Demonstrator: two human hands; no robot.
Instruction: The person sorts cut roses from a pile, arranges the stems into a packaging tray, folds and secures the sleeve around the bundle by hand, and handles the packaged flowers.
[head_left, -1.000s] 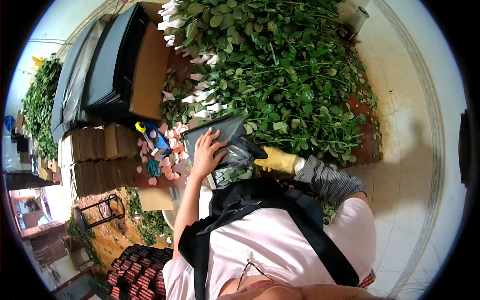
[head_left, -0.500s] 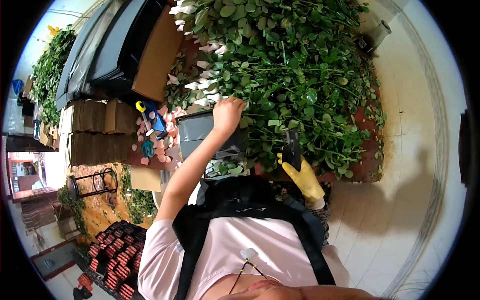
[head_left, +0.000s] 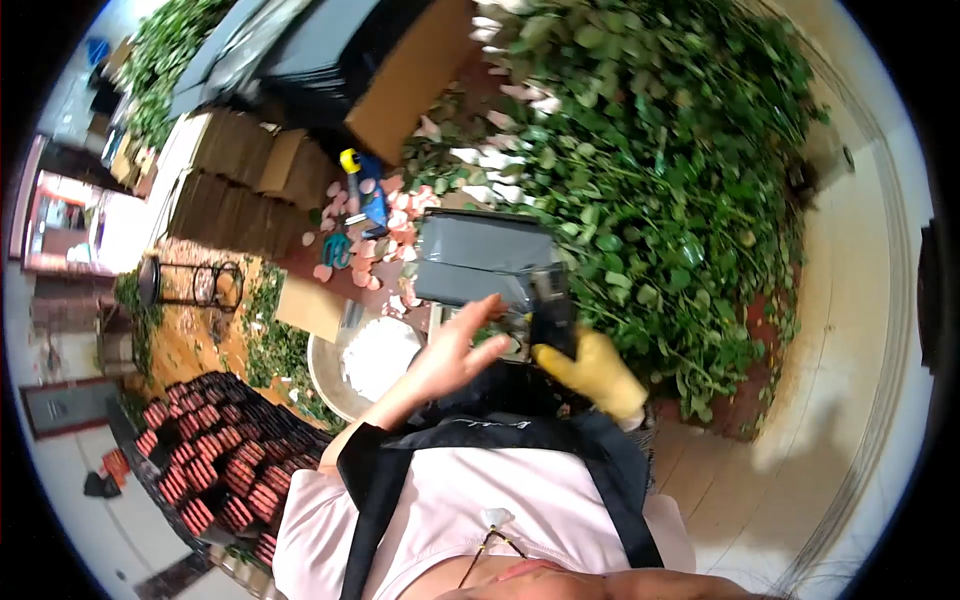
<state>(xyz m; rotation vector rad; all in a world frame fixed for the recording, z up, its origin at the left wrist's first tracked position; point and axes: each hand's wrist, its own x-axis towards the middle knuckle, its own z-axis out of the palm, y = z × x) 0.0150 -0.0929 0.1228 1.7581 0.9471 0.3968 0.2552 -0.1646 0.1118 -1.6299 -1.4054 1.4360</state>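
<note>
My bare left hand (head_left: 462,350) is held in front of my body with thumb and fingers apart, near the front edge of a dark grey box-like stand (head_left: 482,250). Nothing shows in its grasp. On my right hand (head_left: 595,375) is a yellow glove. Its fingers are closed round a black hand tool (head_left: 551,318), whose exact kind I cannot make out, at the stand's right front corner. Beyond both hands lies a big heap of leafy green rose stems (head_left: 660,200), with white-sleeved flower heads (head_left: 495,160) along its left side.
Pink petals (head_left: 365,265), a blue tape dispenser (head_left: 372,205) and teal-handled scissors (head_left: 336,250) lie left of the stand. Cardboard stacks (head_left: 225,180) stand farther left. A round tub (head_left: 325,375) with white contents is by my left arm, and a black stool (head_left: 195,284) stands beyond.
My left hand has drawn back from the flower heads toward my body and opened. My right hand has brought the black tool leftward to the stand. The whole view has shifted.
</note>
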